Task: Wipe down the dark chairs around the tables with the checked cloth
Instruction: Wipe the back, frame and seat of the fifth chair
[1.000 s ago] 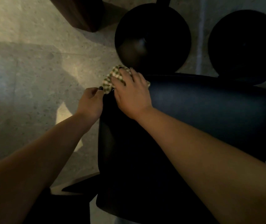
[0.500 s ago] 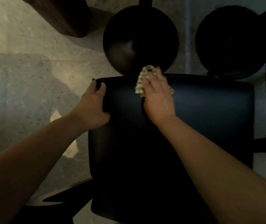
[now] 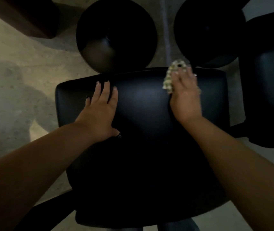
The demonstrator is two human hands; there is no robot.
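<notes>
Right now your left hand (image 3: pixel 100 112) lies flat on the left part of the dark chair (image 3: pixel 142 104), fingers spread, palm down, gripping nothing. Your right hand (image 3: pixel 185 95) presses the bunched checked cloth (image 3: pixel 172 75) onto the chair's far right edge, fingers loosely extended over it, the cloth showing past the fingertips and along the hand's left side. Two round dark bases (image 3: pixel 116 34) sit on the floor just beyond.
</notes>
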